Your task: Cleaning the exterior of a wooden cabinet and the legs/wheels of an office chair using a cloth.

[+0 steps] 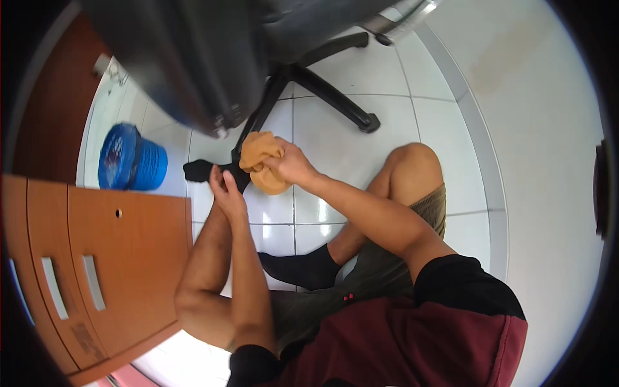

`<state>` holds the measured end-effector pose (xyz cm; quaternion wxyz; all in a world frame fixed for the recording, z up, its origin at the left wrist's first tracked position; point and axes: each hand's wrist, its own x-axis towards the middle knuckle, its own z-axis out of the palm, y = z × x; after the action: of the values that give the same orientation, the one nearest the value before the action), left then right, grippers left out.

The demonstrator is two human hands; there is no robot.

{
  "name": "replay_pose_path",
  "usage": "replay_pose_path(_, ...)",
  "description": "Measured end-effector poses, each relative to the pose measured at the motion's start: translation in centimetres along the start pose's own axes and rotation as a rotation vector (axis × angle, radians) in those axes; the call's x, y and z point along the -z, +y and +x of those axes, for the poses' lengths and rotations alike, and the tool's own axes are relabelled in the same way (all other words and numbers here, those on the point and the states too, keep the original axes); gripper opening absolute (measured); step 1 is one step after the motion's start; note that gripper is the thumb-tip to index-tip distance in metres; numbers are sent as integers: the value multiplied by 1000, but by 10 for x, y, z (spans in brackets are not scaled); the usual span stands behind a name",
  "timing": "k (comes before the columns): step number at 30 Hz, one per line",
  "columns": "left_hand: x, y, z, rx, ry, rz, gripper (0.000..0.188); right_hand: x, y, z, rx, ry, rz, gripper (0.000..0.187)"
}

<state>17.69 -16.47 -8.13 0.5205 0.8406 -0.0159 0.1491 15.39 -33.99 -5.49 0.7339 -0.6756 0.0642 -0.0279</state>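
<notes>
My right hand grips a crumpled orange-tan cloth, which bunches out past the fingers beside a leg of the black office chair. My left hand is at my left ankle, by the black sock on that foot. Its thumb and fingers are apart, and I see nothing held in them. Whether its fingertips touch the sock is unclear. Part of the chair leg is hidden behind the cloth.
I sit on a white tiled floor, my other black-socked foot tucked in. A blue bin and a wooden drawer cabinet stand at left. The chair's dark bulk looms above. A pale wall runs along the right.
</notes>
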Motion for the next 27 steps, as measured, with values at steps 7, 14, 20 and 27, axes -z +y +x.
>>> replay_pose_path(7,-44,47,-76,202,-479,-980,51,40,-50,-54,-131,-326,-471,47)
replay_pose_path(14,-81,130,-68,296,-732,-514,36,142,-89,-144,3,-47,-277,51)
replay_pose_path(20,-108,147,0,404,-382,-633,37,305,-6,-222,-11,875,-600,28)
replay_pose_path(27,-165,198,88,228,-242,-539,40,417,97,-386,-360,815,-1430,25)
